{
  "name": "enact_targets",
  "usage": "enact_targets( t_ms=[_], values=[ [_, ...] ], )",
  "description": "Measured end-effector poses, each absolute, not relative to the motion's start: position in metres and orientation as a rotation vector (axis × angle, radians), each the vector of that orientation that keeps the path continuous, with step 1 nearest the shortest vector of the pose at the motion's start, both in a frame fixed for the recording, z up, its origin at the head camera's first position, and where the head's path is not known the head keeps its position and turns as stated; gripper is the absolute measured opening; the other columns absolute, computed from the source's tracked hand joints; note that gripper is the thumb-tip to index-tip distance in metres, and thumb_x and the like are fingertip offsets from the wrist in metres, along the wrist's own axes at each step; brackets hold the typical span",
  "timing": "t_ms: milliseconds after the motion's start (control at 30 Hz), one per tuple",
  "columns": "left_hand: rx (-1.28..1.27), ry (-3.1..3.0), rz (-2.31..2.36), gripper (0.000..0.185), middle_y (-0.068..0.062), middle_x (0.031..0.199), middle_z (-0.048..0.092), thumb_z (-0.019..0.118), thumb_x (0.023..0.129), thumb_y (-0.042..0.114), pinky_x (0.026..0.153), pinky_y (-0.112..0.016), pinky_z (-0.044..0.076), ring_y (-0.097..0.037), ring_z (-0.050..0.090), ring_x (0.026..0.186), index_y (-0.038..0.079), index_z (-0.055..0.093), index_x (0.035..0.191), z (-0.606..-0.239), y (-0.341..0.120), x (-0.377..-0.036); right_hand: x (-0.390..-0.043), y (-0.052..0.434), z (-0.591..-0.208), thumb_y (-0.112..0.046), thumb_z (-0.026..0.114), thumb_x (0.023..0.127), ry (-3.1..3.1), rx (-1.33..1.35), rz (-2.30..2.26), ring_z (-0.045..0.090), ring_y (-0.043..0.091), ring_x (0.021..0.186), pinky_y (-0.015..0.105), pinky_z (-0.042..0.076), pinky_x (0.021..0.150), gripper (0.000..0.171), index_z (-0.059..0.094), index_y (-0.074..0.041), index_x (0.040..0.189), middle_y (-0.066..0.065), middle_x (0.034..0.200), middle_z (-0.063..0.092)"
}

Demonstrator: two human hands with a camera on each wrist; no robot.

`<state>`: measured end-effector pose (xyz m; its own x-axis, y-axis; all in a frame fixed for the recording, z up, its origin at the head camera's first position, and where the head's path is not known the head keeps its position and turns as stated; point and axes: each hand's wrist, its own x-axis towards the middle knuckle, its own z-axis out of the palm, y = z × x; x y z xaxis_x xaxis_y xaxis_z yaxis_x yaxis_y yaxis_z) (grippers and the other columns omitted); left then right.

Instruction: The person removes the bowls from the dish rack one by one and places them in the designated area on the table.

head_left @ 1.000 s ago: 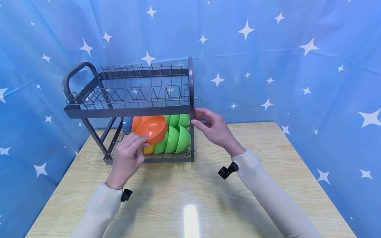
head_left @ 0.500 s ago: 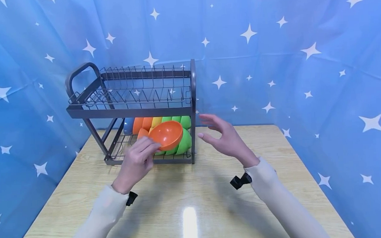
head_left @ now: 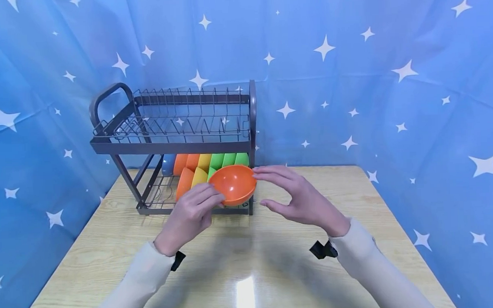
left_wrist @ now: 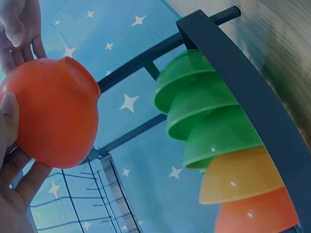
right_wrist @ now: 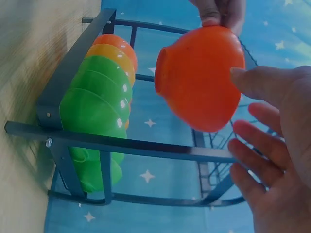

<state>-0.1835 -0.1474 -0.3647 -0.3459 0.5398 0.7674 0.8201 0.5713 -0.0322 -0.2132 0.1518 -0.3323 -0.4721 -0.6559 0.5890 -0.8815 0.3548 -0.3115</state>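
Orange bowl [head_left: 232, 185], held in the air near the middle of the head view, is the piece in hand. Behind everything hangs a star-printed curtain [head_left: 334, 92]; beneath lies the bench [head_left: 341, 187], where a dark two-tier dish rack [head_left: 170, 147] stands at ten o'clock from the bowl.

Over the last second the bowl has crossed from the middle of the lower tier to the rack's right end post [head_left: 252, 122]. The right hand [head_left: 298, 197], earlier at that post, has come away and now waits between three and four o'clock of the bowl, fingers spread and gripping nothing. The left hand [head_left: 189, 215], at eight o'clock, pinches the bowl by its edge. I judge this to be a carry in front of the rack, with the bowl now in reach of both hands.

In the head view the bowl hides most of the front row's green bowls [left_wrist: 209, 107]; the left wrist view shows them in line with a yellow bowl [left_wrist: 240, 177] and a second orange bowl [left_wrist: 257, 211], which the lower edge cuts off. A blue piece [head_left: 169, 165] at the tier's nine o'clock end is too blocked to call bowl or cup. Whether the right fingertips touch the rim, I cannot tell.
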Motion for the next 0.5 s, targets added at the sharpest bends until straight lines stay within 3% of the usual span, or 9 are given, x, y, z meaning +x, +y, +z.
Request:
enact_targets(
  t_ms=[233,500],
  values=[
    [-1.157,-2.025,-0.411,0.020,-0.003,0.098,0.075,0.074,0.086,-0.004,0.091,-0.033,0.061,-0.021,0.069,0.097,0.006,0.075,0.103,-0.365,-0.135,-0.182,-0.206,0.154,-0.334,-0.011,0.085,0.084,-2.234,1.474,0.763,0.059,0.020,0.131,0.034,0.052,0.110,0.058,0.063,-0.011,0.138,0.003,0.139,0.065],
    [-1.185,-2.026,-0.359,0.022,-0.002,0.099,0.075,0.076,0.084,-0.005,0.093,-0.031,0.061,-0.020,0.069,0.099,0.007,0.076,0.103,-0.368,-0.130,-0.182,-0.202,0.155,-0.335,-0.004,0.082,0.086,-2.159,1.531,0.713,0.068,0.013,0.109,0.024,0.058,0.097,0.033,0.075,-0.012,0.117,-0.002,0.115,0.073]
  ],
)
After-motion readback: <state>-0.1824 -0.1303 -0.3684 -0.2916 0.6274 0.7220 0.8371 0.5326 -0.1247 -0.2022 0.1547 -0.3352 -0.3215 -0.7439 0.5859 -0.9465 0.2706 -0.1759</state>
